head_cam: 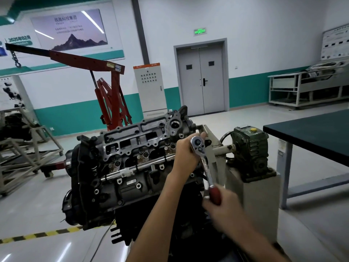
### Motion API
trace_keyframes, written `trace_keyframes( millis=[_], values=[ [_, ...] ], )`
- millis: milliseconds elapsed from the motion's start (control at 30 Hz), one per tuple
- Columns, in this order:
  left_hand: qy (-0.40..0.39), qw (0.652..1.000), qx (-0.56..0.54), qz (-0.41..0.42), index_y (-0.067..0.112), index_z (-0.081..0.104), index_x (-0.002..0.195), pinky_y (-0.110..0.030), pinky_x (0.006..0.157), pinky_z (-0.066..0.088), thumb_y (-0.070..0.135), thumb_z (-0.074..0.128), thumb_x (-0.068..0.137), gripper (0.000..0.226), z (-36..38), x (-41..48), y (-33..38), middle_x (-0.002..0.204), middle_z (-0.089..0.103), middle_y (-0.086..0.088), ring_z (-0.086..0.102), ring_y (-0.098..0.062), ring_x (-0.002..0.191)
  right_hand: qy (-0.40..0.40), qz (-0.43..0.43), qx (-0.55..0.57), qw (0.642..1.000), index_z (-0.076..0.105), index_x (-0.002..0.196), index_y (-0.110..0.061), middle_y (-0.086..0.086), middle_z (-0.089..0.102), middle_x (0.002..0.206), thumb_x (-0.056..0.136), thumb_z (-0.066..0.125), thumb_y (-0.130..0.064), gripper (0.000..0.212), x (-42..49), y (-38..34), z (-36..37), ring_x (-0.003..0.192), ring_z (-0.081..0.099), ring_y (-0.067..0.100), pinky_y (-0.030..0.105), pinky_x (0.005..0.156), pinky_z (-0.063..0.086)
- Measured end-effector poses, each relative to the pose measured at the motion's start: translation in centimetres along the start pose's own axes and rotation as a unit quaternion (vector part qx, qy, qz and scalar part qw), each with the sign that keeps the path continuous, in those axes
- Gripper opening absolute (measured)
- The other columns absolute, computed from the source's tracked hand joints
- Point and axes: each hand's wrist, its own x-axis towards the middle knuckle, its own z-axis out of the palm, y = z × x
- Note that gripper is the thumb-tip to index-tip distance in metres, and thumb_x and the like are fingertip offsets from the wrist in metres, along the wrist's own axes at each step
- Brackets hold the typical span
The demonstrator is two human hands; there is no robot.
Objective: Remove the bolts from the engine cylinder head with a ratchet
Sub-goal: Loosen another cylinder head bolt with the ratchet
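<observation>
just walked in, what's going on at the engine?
A person is working a ratchet at the right end of the cylinder head. The left hand holds the ratchet's head against the engine, and the right hand grips the red handle; that hand is blurred, so it is probably mid-swing. The bolt is hidden behind the left hand, so I cannot tell how far out it is. A red hoist stands behind the engine.
</observation>
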Motion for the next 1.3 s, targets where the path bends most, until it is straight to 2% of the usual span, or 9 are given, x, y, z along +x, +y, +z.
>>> trace_keyframes(
  millis=[133, 300, 467, 633, 800, 967, 1067, 1133, 1300],
  values=[
    [0.000, 1.000, 0.022, 0.011, 0.029, 0.030, 0.057, -0.007, 0.051, 0.026, 0.008, 0.057, 0.095, 0.051, -0.1, 0.0, 0.2, 0.052, 0.027, 0.016, 0.029, -0.001, 0.046, 0.001, 0.063, 0.182, 0.981, 0.050, 0.072, -0.015, 0.006, 0.048, 0.052, 0.076, 0.061, -0.009, 0.013, -1.3, -2.1, 5.9, 0.042, 0.046, 0.018, 0.026, 0.045, 0.039],
    [-0.095, 0.994, 0.051, 0.000, 0.021, 0.035, 0.053, -0.015, 0.050, 0.028, 0.012, 0.059, 0.095, 0.049, -1.7, 0.7, -0.2, 0.048, 0.035, 0.014, 0.031, -0.004, 0.047, -0.058, -0.024, -0.058, 0.996, 0.047, 0.066, -0.017, -0.004, 0.049, 0.053, 0.076, 0.061, -0.005, 0.021, 1.6, 0.5, -2.1, 0.046, 0.046, 0.005, 0.013, 0.046, 0.037],
    [-0.120, 0.991, 0.045, -0.028, 0.012, 0.043, 0.054, -0.014, 0.053, 0.030, 0.009, 0.058, 0.094, 0.043, -1.9, 0.9, 0.1, 0.050, 0.040, 0.008, 0.033, -0.004, 0.048, -0.103, -0.119, -0.285, 0.946, 0.054, 0.091, -0.011, 0.003, 0.058, 0.077, 0.084, 0.061, -0.019, 0.012, 7.2, 1.0, -9.3, 0.068, 0.058, 0.018, 0.025, 0.066, 0.050],
    [-0.035, 0.999, 0.007, -0.025, 0.024, 0.034, 0.055, -0.019, 0.050, 0.027, 0.009, 0.054, 0.097, 0.049, -0.7, -0.2, 0.4, 0.050, 0.034, 0.013, 0.030, -0.003, 0.047, 0.004, -0.036, -0.117, 0.992, 0.051, 0.074, -0.017, 0.000, 0.054, 0.060, 0.077, 0.066, -0.008, 0.018, 1.5, 1.0, -2.5, 0.053, 0.052, 0.003, 0.010, 0.052, 0.040],
    [-0.014, 0.999, 0.038, -0.030, 0.010, 0.034, 0.058, -0.019, 0.050, 0.026, 0.012, 0.053, 0.098, 0.045, -0.3, -0.2, 0.3, 0.052, 0.029, 0.008, 0.028, -0.005, 0.048, 0.050, 0.028, 0.112, 0.992, 0.047, 0.071, -0.021, -0.005, 0.049, 0.054, 0.080, 0.060, -0.009, 0.021, -1.1, -2.1, 6.2, 0.043, 0.049, 0.003, 0.010, 0.042, 0.035],
    [-0.088, 0.995, 0.041, -0.036, 0.022, 0.033, 0.054, -0.016, 0.052, 0.028, 0.012, 0.058, 0.095, 0.049, -1.3, 0.3, 0.5, 0.047, 0.035, 0.015, 0.030, -0.004, 0.048, -0.038, -0.044, -0.067, 0.996, 0.047, 0.072, -0.017, 0.000, 0.050, 0.057, 0.080, 0.059, -0.006, 0.019, 1.4, 0.8, -1.5, 0.044, 0.047, 0.003, 0.018, 0.046, 0.041],
    [-0.147, 0.986, 0.070, -0.039, 0.009, 0.040, 0.055, -0.020, 0.053, 0.030, 0.010, 0.060, 0.093, 0.044, -2.2, 1.0, 0.5, 0.051, 0.039, 0.006, 0.031, -0.007, 0.051, -0.113, -0.105, -0.241, 0.958, 0.053, 0.091, -0.011, 0.003, 0.061, 0.074, 0.084, 0.060, -0.015, 0.011, 5.9, 1.4, -8.1, 0.059, 0.058, 0.007, 0.025, 0.060, 0.053],
    [-0.160, 0.983, 0.069, -0.049, 0.005, 0.043, 0.056, -0.025, 0.055, 0.031, 0.006, 0.059, 0.092, 0.040, -2.4, 1.1, 0.4, 0.053, 0.041, 0.000, 0.032, -0.010, 0.053, -0.113, -0.165, -0.317, 0.927, 0.053, 0.101, -0.012, -0.005, 0.061, 0.076, 0.085, 0.060, -0.017, 0.018, 8.0, 0.9, -10.2, 0.060, 0.055, 0.000, 0.013, 0.056, 0.047],
    [-0.061, 0.998, 0.028, -0.020, 0.023, 0.038, 0.055, -0.018, 0.051, 0.029, 0.011, 0.056, 0.096, 0.046, -1.2, -0.2, 0.6, 0.051, 0.038, 0.010, 0.031, -0.005, 0.049, -0.039, -0.076, -0.195, 0.977, 0.051, 0.087, -0.013, 0.004, 0.055, 0.068, 0.082, 0.063, -0.014, 0.013, 3.7, 2.0, -5.4, 0.056, 0.055, 0.009, 0.023, 0.058, 0.051]
  ],
)
